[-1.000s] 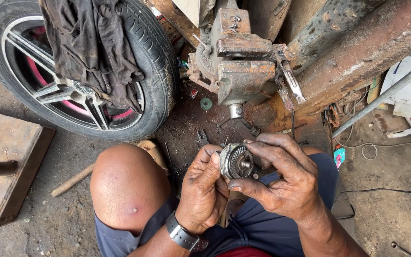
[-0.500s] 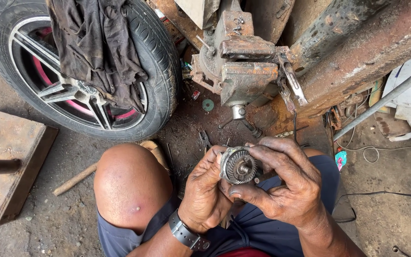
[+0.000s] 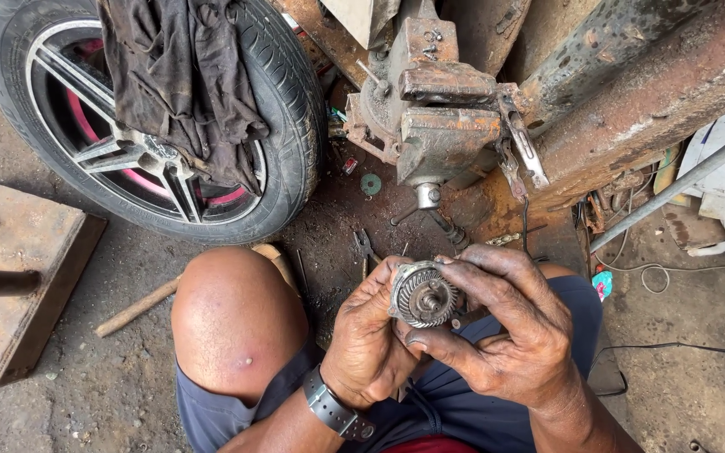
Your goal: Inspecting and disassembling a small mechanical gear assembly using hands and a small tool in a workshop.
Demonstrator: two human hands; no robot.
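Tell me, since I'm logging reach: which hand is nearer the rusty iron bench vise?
Right. The right hand sits just below the rusty iron bench vise; the left hand lies lower and further left.

Sitting between left hand (image 3: 371, 348) and right hand (image 3: 505, 335), at centre: round toothed metal gear part (image 3: 424, 295). Standing at twelve o'clock: rusty iron bench vise (image 3: 442, 126). Lying at ten o'clock: black rubber car tyre on spoked rim (image 3: 287, 126), dark grimy cloth (image 3: 178, 84) draping over it. Resting at nine o'clock: flat brown wooden block (image 3: 18, 285).

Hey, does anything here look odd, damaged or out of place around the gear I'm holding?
Both hands, left and right, grip the greasy gear. Oddities: a dirty cloth draped over the wheel, and the vise is heavily rusted.
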